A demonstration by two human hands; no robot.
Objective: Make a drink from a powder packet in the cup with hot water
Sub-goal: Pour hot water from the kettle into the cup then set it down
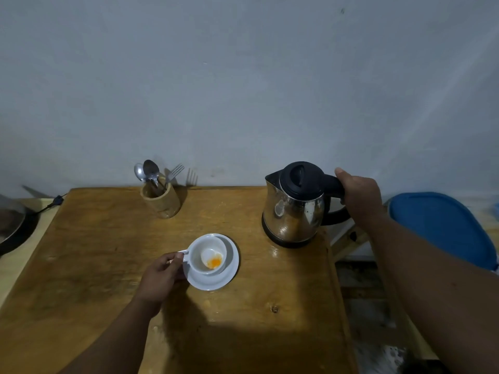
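Head view: right hand (360, 197) around kettle handle (333, 184).

left hand (162, 276) low, fingers pinched closed, forearm angled in | right hand (360, 197) fist-wrapped, arm stretched forward

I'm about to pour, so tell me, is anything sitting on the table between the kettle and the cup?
Nothing. In the head view, only bare wooden table lies between the kettle and the cup on its saucer.
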